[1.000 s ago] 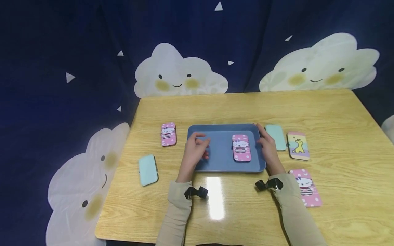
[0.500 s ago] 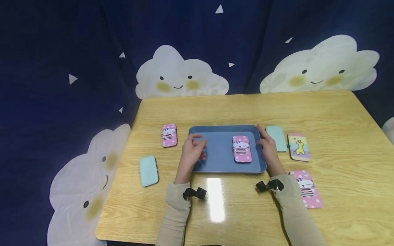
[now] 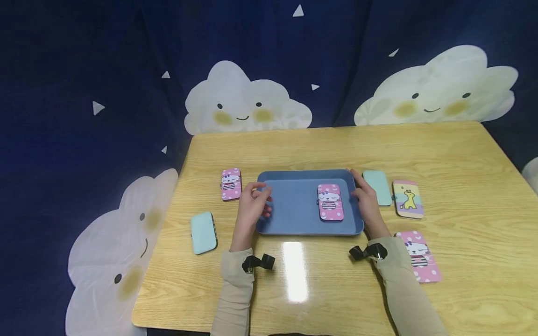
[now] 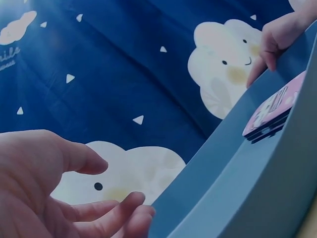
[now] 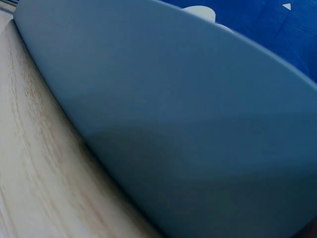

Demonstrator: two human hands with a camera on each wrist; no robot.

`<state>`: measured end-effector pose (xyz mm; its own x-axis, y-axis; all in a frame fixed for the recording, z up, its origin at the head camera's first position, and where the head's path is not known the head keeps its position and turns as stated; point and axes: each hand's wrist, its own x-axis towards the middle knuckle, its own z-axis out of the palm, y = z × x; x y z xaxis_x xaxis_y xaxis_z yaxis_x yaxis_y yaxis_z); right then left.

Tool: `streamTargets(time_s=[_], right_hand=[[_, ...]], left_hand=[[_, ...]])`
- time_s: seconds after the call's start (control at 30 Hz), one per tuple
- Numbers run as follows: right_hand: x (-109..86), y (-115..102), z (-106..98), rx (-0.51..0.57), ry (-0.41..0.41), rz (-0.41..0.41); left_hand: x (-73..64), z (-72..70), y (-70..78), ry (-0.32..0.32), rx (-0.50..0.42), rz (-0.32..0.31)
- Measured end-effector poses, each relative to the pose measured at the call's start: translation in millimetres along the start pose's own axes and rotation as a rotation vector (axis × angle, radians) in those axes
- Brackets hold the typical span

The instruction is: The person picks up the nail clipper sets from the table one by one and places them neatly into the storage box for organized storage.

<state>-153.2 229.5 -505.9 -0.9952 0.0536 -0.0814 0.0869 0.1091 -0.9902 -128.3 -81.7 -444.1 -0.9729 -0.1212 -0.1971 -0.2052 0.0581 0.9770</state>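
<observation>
A blue rectangular tray (image 3: pixel 290 228) lies on the table with a flat pink clasp case (image 3: pixel 330 202) in its right half. The case carries a cartoon animal on its lid. At the tray's left end my left hand (image 3: pixel 251 205) hovers with loosely bent fingers, and nothing is between them; the left wrist view shows the thumb (image 4: pixel 89 159) apart from the fingers. My right hand (image 3: pixel 367 205) grips the right rim, thumb on the inner side. In the right wrist view the tray's outer wall (image 5: pixel 148 99) fills most of the picture.
Left of the tray lie another pink case (image 3: pixel 230 184) and a mint case (image 3: pixel 203 233). On the right are a mint case (image 3: pixel 377 187), a giraffe case (image 3: pixel 407 199) and a pink case (image 3: pixel 419 256) partly under the right sleeve. A dark cloud-print curtain (image 3: pixel 269 37) hangs behind.
My left hand has moved left, from over the tray's inside to its left edge. The right hand stays at the right rim; tray and cases keep their places.
</observation>
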Motion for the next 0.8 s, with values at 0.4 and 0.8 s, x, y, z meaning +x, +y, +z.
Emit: streamTargets(time_s=[0.4,0.8], right_hand=[[1.6,0,0,0.0,-0.007,-0.001],[-11.5,-25,4,0.039,-0.016,0.025]], left_hand=[[4.8,-20.5,0.6,0.106,-0.024,-0.044],[10.5,-30.8,-7.3,0.176,-0.069,-0.034]])
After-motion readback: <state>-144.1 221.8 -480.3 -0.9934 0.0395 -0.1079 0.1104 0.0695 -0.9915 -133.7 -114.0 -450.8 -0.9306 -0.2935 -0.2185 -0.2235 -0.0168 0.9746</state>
